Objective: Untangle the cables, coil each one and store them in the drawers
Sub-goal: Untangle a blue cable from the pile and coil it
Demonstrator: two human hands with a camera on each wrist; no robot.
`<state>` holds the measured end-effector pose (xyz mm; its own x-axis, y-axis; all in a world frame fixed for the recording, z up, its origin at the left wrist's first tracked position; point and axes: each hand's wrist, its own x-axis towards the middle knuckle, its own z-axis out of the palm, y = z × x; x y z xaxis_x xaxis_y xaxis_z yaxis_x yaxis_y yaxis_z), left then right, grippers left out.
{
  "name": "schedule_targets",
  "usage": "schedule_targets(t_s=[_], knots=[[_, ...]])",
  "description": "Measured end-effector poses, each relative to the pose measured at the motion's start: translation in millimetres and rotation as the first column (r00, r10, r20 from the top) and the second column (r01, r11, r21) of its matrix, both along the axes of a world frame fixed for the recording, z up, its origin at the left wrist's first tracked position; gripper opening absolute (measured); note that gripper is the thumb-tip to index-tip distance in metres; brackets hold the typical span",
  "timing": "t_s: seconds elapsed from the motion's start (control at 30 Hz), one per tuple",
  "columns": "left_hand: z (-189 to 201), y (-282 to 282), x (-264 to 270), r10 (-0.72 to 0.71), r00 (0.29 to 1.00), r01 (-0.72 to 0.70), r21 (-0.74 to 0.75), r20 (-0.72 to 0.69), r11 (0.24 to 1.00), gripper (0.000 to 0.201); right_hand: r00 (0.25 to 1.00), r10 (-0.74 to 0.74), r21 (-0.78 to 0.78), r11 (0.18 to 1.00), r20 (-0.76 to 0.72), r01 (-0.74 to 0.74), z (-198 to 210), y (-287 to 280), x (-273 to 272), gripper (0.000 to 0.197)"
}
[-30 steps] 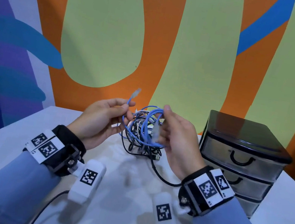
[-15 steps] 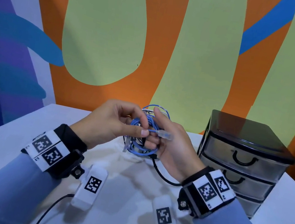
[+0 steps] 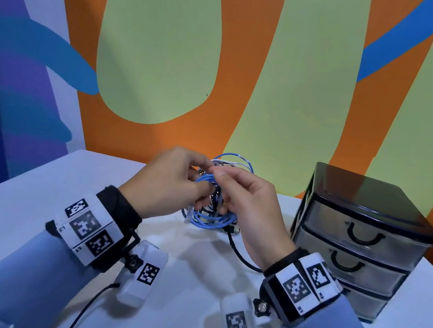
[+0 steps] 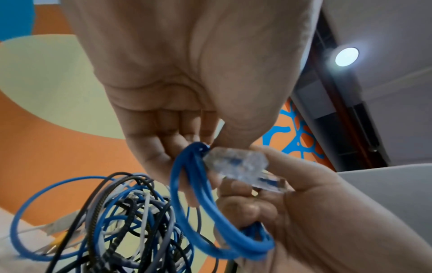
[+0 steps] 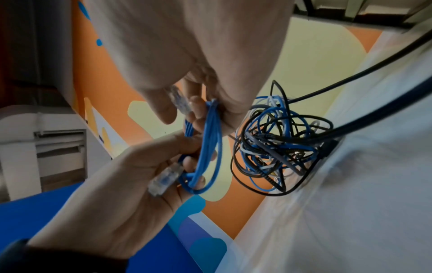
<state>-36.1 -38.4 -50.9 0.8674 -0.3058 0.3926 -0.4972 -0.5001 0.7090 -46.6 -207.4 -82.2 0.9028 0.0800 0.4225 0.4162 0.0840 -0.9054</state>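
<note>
Wall (image 3: 159, 38): painted in orange, pale green and blue shapes, right behind the table.
Table (image 3: 14, 203): white, carrying everything.
Drawer unit (image 3: 356, 234): black frame, 3 translucent drawers, all closed, at the right side of the table, near the right hand.
Cable tangle (image 5: 275, 144): black, white and blue leads knotted together, resting on the table just beyond both hands; 1 black lead trails out of it toward the person.
Left hand (image 3: 165, 183): fingers curled round the blue coil, 1 clear plug lying against its palm side in the right wrist view.
Right hand (image 3: 250, 213): fingers and thumb pinching the same coil at its top, by the other clear plug (image 4: 243, 164).
Blue cable (image 4: 210, 218): wound into several tight loops, held between the 2 hands above the table, just in front of the tangle.
</note>
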Motion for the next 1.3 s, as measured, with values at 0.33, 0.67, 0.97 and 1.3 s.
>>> schedule_targets(t_s=[0.33, 0.67, 0.97, 1.3], knots=[[-6, 1, 6, 0.249, 0.965, -0.26, 0.202, 0.077, 0.944, 0.028, 0.982, -0.005, -0.214, 0.976, 0.186, 0.046, -3, 13, -6, 0.019], [5, 16, 5, -0.241, 0.919, 0.142, -0.309, -0.312, 0.94, 0.019, 0.991, -0.072, -0.118, 0.989, 0.115, 0.086, 3, -3, -1, 0.03], [0, 8, 9, -0.259, 0.844, -0.013, -0.5, -0.47, 0.866, 0.018, 0.966, -0.228, -0.078, 0.968, 0.124, 0.239, 1, -8, 3, 0.018], [-2, 2, 12, -0.038, 0.936, -0.185, -0.585, -0.349, 0.789, 0.016, 0.96, 0.16, 0.319, 0.944, -0.228, -0.082, 1, 9, -4, 0.036]])
